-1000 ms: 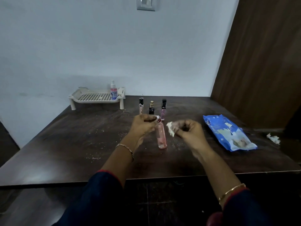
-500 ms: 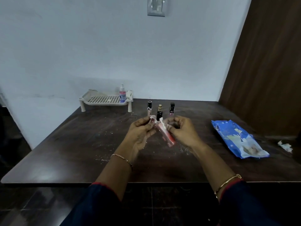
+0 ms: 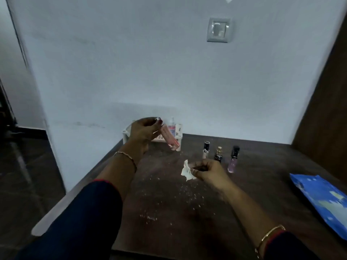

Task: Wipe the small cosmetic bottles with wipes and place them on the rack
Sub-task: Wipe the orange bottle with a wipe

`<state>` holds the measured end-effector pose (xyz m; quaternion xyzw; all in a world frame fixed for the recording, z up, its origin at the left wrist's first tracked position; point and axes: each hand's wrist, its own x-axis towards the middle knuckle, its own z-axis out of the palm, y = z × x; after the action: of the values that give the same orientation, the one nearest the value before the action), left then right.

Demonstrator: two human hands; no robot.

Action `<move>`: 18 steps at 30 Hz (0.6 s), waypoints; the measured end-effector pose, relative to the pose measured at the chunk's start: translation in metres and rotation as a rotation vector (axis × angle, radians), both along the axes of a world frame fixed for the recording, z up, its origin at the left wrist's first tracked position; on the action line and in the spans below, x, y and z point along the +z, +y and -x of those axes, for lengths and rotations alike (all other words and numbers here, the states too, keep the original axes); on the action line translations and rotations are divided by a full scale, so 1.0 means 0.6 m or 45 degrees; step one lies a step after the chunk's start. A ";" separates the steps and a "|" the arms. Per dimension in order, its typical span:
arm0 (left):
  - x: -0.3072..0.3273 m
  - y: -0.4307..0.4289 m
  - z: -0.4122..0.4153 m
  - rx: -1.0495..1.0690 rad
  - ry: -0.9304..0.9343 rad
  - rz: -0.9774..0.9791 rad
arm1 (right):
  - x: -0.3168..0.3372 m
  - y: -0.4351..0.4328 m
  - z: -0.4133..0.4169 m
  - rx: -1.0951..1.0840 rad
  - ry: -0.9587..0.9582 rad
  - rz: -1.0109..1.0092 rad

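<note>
The left hand (image 3: 143, 131) is raised above the far left part of the table (image 3: 169, 212), its fingers closed around the top end of a pink bottle (image 3: 170, 138). The bottle hangs tilted, its lower end pointing down and to the right, in front of the white rack (image 3: 179, 136) that stands against the wall. One bottle with a pink label (image 3: 172, 128) stands upright on the rack, just behind the held one.

The right hand (image 3: 207, 171) is lower and nearer, over the middle of the table, thumb and fingers pinching a crumpled white wipe (image 3: 186, 170) that sticks out to its left.

Just beyond the right hand three small bottles stand in a row on the table: a black-capped beige tube (image 3: 205, 150), a gold-capped dark bottle (image 3: 218, 153) and a black-capped lilac tube (image 3: 233, 159). White crumbs are scattered on the dark wood. A blue wipes pack (image 3: 323, 201) lies flat at the right edge.
</note>
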<state>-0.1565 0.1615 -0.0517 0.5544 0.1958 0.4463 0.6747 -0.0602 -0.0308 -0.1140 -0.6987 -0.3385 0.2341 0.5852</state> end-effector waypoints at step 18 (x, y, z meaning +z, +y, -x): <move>-0.025 0.191 -0.179 0.493 0.588 -0.529 | -0.003 0.136 -0.056 0.096 0.038 -0.010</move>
<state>-0.0494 0.2763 -0.0666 0.7185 0.3495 0.4590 0.3886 -0.0266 0.0505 -0.1158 -0.6797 -0.3567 0.2650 0.5836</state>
